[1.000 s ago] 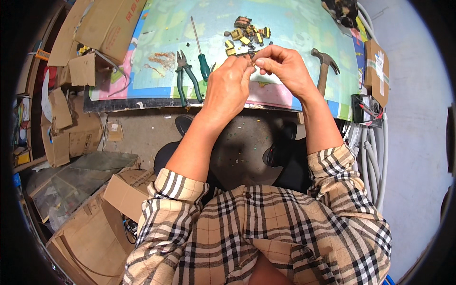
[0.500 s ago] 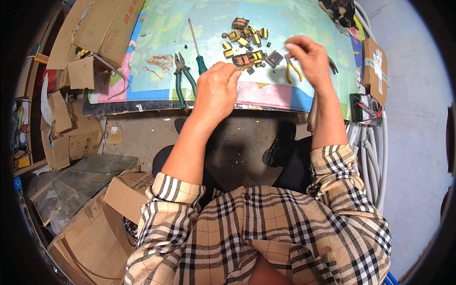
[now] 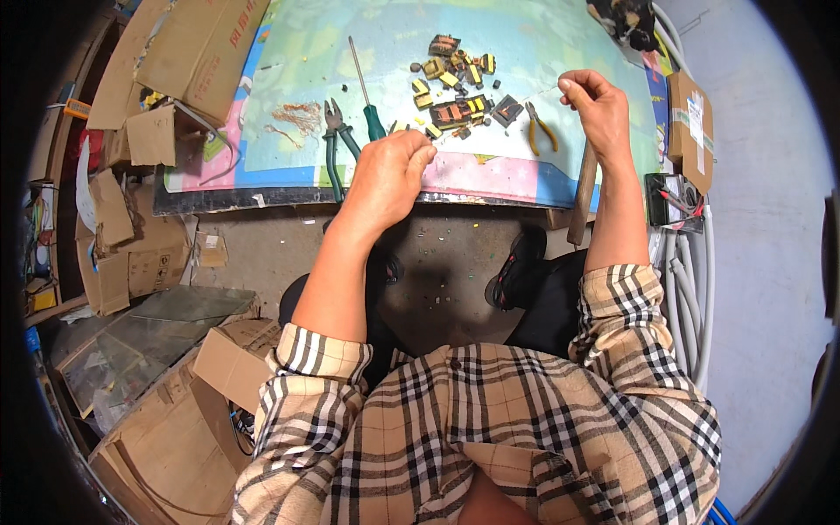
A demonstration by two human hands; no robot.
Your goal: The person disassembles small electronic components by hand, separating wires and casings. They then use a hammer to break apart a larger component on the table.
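left hand (image 3: 389, 171) is curling closed above the table's (image 3: 306, 52) near edge, contents hidden | right hand (image 3: 599, 114) is pinching a thin strand (image 3: 544, 93) short of the right edge | yellow-handled pliers (image 3: 544, 133) are lying beside a dark block (image 3: 507, 111)

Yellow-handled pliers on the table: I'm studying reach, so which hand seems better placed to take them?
Right, I'd judge: the right hand is near the pliers, while the left hand is farther off, by the green screwdriver. The right seems to pinch a thin strand, though, so may need freeing.
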